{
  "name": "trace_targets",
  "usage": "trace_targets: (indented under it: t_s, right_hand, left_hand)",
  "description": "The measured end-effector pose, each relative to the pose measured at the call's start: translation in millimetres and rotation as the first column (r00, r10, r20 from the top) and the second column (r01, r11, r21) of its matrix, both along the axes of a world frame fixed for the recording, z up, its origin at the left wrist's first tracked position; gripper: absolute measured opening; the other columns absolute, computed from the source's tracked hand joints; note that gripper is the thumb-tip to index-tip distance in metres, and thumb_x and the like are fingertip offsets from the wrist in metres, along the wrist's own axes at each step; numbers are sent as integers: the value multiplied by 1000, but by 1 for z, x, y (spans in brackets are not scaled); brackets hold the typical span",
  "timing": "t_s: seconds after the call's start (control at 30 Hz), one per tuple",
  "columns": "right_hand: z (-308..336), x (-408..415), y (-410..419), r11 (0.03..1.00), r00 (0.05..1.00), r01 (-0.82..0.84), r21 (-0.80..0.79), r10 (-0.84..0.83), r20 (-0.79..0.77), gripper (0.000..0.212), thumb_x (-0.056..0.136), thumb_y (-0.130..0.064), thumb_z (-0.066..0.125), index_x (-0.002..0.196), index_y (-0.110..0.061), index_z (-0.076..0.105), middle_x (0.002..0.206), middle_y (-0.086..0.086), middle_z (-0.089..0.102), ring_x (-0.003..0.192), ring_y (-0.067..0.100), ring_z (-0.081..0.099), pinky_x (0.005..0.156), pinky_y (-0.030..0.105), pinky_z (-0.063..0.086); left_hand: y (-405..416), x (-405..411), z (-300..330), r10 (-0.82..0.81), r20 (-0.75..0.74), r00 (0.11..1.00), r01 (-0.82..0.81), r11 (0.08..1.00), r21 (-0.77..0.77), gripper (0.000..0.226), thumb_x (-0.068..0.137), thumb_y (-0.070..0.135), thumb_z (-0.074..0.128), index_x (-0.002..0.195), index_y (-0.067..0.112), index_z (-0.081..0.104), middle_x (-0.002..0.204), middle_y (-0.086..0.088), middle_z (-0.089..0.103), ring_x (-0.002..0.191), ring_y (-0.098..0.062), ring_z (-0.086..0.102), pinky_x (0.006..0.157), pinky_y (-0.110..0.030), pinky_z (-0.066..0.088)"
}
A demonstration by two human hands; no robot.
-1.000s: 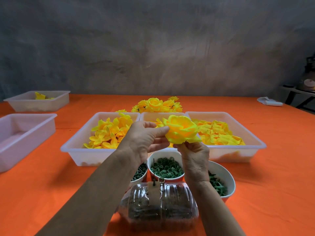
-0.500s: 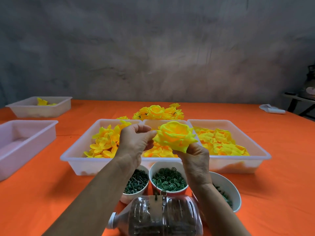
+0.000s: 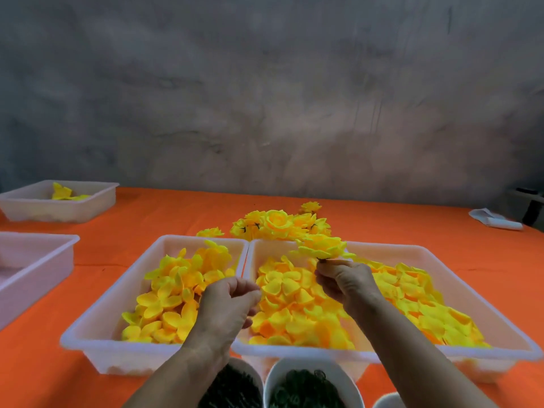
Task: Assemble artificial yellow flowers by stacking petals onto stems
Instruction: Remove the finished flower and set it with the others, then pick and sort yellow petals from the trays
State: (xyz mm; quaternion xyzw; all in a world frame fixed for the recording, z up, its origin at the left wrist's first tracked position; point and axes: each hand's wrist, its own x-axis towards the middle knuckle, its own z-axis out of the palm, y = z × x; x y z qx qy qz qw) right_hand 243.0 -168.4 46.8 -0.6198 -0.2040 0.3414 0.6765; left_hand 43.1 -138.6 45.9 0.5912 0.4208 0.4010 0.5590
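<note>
My right hand [image 3: 346, 282] pinches the base of an assembled yellow flower [image 3: 322, 246] and holds it out over the far end of the middle tray [image 3: 250, 260]. My left hand [image 3: 228, 303] hovers between the left tray [image 3: 88, 328] and the middle tray, fingers loosely curled and holding nothing. All three white trays hold loose yellow petals [image 3: 288, 293]. A pile of finished yellow flowers [image 3: 279, 220] lies on the orange table beyond the trays.
Two white bowls of dark green parts [image 3: 306, 387] stand at the near edge, under my forearms. Two more white trays [image 3: 59, 201] sit at the far left, one holding a few petals. A white cloth [image 3: 494, 220] lies at the far right. A grey wall backs the table.
My right hand carried the flower forward, away from me, toward the pile. My left hand let go of it and dropped back. The view tilted up; the plastic bottle left the frame.
</note>
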Motion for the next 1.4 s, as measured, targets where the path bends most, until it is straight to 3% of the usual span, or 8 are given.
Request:
trace_targets:
  t_s: [0.17,0.27,0.33,0.5,0.67,0.9,1.2,1.4]
  right_hand:
    - [14,46,64,998,998,30,-51,-26,63,18,79,11,62,68,-2,59,60,12,59,44,15,58,49,22,43]
    - [35,66,101,995,995,-42,-93,50,85,16,86,8,57,74,-3,56,74,13,61,63,20,60,60,30,46]
    - [41,63,112,980,986,-81,-180,105,130,18,91,5,52,76,-4,55,75,10,62,59,15,61,61,30,47]
    - [18,22,84,945,937,-204,-257,264,228,13,88,4,57,87,-8,63,73,8,66,49,8,62,55,22,45]
    - [12,-11,44,923,892,-268,-277,346,291,13,87,2,60,89,-7,68,80,10,72,71,19,67,63,28,47]
    - [8,-55,17,886,854,-361,-290,439,279,11,88,-3,60,88,-10,69,79,8,73,74,18,68,64,29,49]
    - [7,-70,10,881,829,-402,-249,466,309,14,90,-8,59,87,-14,70,76,2,73,68,11,69,62,28,49]
    - [9,-76,19,871,800,-433,-231,489,347,13,91,-9,59,87,-15,70,82,5,72,74,15,68,73,31,52]
  left_hand:
    - [26,5,-13,-33,-31,999,33,999,-5,7,85,0,64,81,5,67,67,-3,63,57,-13,56,51,-22,45]
    - [36,8,-17,-46,-55,997,45,999,-18,8,83,0,66,79,6,68,65,-3,64,57,-13,56,48,-20,46]
    - [37,9,-19,-42,-60,997,41,999,-32,9,83,0,66,77,7,68,62,0,63,55,-10,56,47,-19,45]
    - [29,5,-26,4,-91,996,-1,1000,31,16,83,-1,63,73,12,65,64,1,60,60,-12,54,53,-21,43]
    - [17,-9,-32,88,-210,974,-43,977,208,16,83,6,61,72,18,63,68,6,60,64,-9,54,61,-19,42]
    - [19,-49,-28,234,-262,936,-148,939,309,10,81,5,61,82,7,71,85,-8,71,84,-24,63,69,-26,44]
    - [65,-92,-24,420,-310,853,-291,875,386,12,80,4,61,77,9,71,83,-9,71,86,-29,65,73,-34,49]
    - [111,-97,-27,454,-499,738,-239,867,436,13,81,8,61,86,13,72,94,-12,71,93,-29,64,78,-32,47]
